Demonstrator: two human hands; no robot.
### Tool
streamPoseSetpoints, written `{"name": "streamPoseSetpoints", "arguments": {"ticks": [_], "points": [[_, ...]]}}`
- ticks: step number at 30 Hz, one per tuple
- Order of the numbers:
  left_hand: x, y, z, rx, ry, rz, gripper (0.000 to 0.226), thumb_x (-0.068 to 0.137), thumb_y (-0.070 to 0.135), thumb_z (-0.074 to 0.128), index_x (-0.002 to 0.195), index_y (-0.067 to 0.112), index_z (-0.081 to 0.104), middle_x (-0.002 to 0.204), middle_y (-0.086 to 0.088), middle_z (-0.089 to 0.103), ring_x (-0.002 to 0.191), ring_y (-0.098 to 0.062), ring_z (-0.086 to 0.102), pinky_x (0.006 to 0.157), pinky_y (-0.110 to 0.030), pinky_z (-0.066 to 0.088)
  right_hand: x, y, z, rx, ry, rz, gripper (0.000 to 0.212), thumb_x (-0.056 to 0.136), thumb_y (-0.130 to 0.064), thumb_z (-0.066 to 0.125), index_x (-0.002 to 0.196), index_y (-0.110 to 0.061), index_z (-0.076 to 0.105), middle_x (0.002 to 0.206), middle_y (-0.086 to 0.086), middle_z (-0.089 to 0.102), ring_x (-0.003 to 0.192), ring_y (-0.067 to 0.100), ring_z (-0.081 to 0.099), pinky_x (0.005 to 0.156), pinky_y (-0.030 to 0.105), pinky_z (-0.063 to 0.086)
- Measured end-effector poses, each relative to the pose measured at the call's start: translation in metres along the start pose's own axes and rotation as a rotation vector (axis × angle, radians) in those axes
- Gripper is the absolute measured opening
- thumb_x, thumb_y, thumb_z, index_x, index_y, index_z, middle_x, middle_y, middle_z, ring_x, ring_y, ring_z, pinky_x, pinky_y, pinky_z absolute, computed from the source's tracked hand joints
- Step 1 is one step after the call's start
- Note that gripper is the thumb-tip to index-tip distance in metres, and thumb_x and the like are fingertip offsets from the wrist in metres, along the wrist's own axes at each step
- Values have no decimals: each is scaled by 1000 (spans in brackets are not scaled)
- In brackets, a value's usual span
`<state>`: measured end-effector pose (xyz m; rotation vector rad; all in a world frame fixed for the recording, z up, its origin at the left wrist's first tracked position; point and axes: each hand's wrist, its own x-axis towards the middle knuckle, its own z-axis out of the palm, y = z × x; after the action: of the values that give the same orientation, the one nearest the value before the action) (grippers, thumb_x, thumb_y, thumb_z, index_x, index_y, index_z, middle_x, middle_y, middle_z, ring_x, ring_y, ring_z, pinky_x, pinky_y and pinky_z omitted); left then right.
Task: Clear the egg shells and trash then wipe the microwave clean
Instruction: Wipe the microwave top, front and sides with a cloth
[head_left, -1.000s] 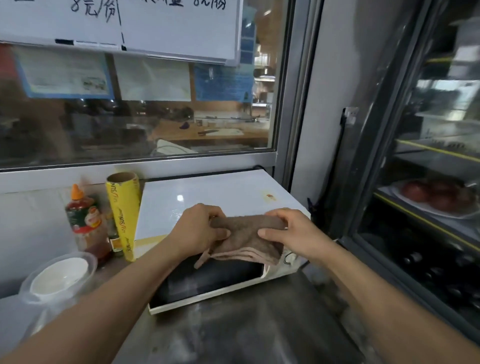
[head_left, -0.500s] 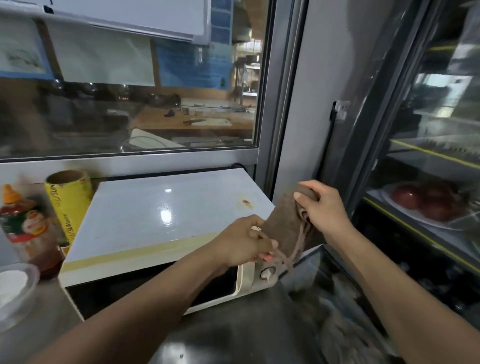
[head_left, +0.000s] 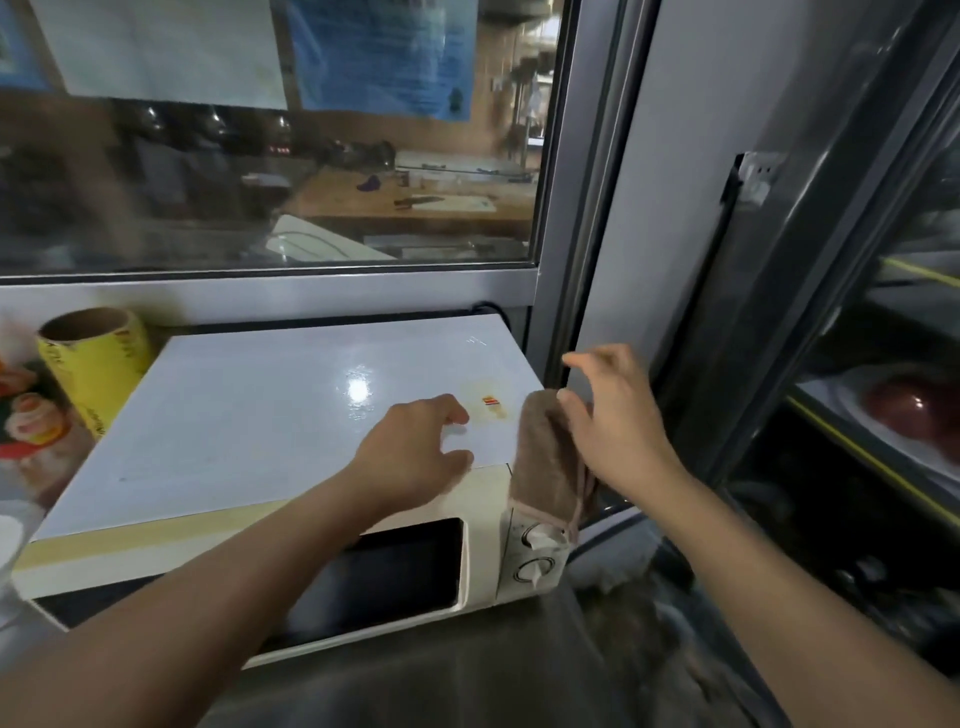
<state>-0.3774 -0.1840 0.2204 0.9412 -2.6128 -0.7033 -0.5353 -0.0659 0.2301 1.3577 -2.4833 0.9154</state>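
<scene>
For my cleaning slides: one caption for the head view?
Right hand holds brown cloth against white microwave's right side; left hand rests on top.

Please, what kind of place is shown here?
Probably a commercial kitchen or food stall. A white microwave stands on a steel counter, a glass-door fridge holding food is at the right, and a window looks onto wooden worktops.
</scene>
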Motion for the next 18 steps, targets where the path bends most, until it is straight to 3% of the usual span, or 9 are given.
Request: {"name": "streamPoseSetpoints", "arguments": {"ticks": [2, 5, 8, 11, 14, 15, 18], "points": [[9, -2, 0, 34, 15, 5, 40, 85, 29, 62, 124, 23, 53, 128, 5, 56, 116, -17, 51, 90, -27, 42, -24, -6, 7, -60, -132, -61, 42, 96, -33, 45, 136, -22, 43, 141, 1, 30, 131, 22, 31, 110, 36, 31], [21, -9, -3, 83, 34, -6, 41, 84, 30, 62, 124, 23, 54, 127, 2, 57, 115, -20, 51, 93, -31, 43, -42, -2, 36, -176, -353, -27, 49, 96, -48, 24, 143, -34, 22, 155, -1, 7, 143, 26, 6, 115, 48, 19], [37, -25, -6, 189, 41, -14, 43, 85, 34, 60, 127, 26, 52, 133, 4, 54, 120, -21, 50, 100, -36, 40, -34, 5, 56, -218, -368, 7, 60, 90, -53, 5, 146, -34, 16, 158, 0, -2, 145, 29, -6, 116, 53, 15], [61, -44, -14, 288, 28, -34, 46, 88, 39, 55, 133, 30, 47, 143, 9, 45, 129, -20, 43, 104, -39, 34, -20, 6, 54, -289, -439, -71, 55, 95, -46, 8, 147, -30, 14, 158, 1, -5, 144, 29, -13, 117, 52, 10], [91, -56, -19, 370, -20, -61, 49, 91, 43, 49, 138, 32, 40, 149, 9, 35, 135, -21, 35, 107, -44, 28, 5, 10, 51, -293, -561, -176, 54, 96, -40, 7, 141, -19, 29, 157, -1, -3, 143, 30, -17, 117, 55, 2], [101, -60, -19, 385, -31, -71, 49, 92, 44, 48, 139, 31, 39, 151, 8, 33, 136, -21, 34, 108, -45, 27, 18, 13, 56, -288, -572, -211, 53, 96, -40, 8, 138, -19, 32, 157, -1, -2, 143, 32, -17, 116, 57, 3], [127, -71, -20, 412, -63, -117, 48, 94, 43, 44, 140, 31, 37, 151, 7, 31, 137, -22, 32, 107, -46, 25, 59, 21, 78, -97, -591, -43, 43, 98, -37, 19, 141, -34, 21, 155, -6, -10, 143, 28, -13, 113, 52, 17]]}}
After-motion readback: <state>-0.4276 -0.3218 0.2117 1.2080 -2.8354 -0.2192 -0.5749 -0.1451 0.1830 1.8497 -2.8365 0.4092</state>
